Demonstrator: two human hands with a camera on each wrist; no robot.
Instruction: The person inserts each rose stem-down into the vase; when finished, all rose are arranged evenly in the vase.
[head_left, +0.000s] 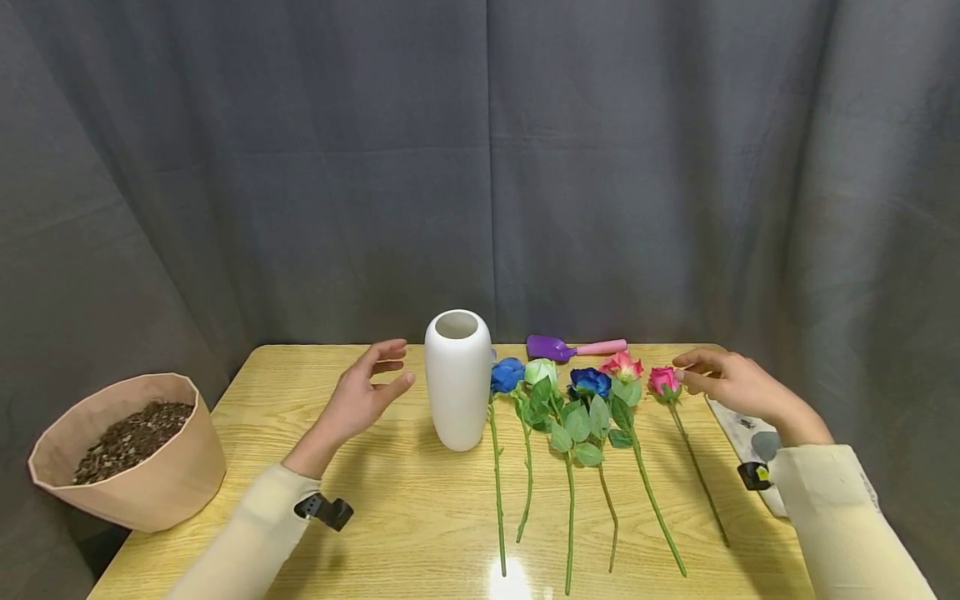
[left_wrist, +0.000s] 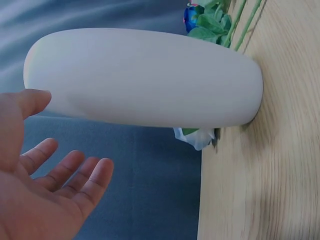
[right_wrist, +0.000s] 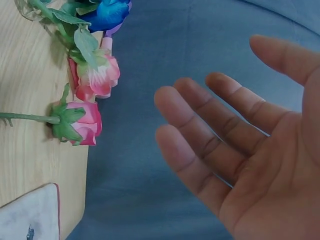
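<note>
A tall white vase (head_left: 458,383) stands upright left of a row of artificial flowers. My left hand (head_left: 365,387) hovers to its left, fingers spread and holding nothing; the left wrist view shows the thumb overlapping the vase (left_wrist: 145,77) near its top. On the right, my right hand (head_left: 738,383) is raised by the pink rose (head_left: 663,381), which lies at the row's right end. In the right wrist view its fingers (right_wrist: 192,120) are loosely extended, apart from the rose (right_wrist: 80,122). Between vase and pink rose lie a blue rose (head_left: 507,375), a pale green one (head_left: 541,372), a dark blue one (head_left: 590,382) and a coral one (head_left: 622,365).
A peach pot (head_left: 172,467) of dark soil stands at the table's left edge. Behind the flowers lies a purple scoop (head_left: 550,347) with a pink handle. A flat pale item (head_left: 750,437) lies partly under my right forearm. Grey curtains (head_left: 360,183) hang behind the table.
</note>
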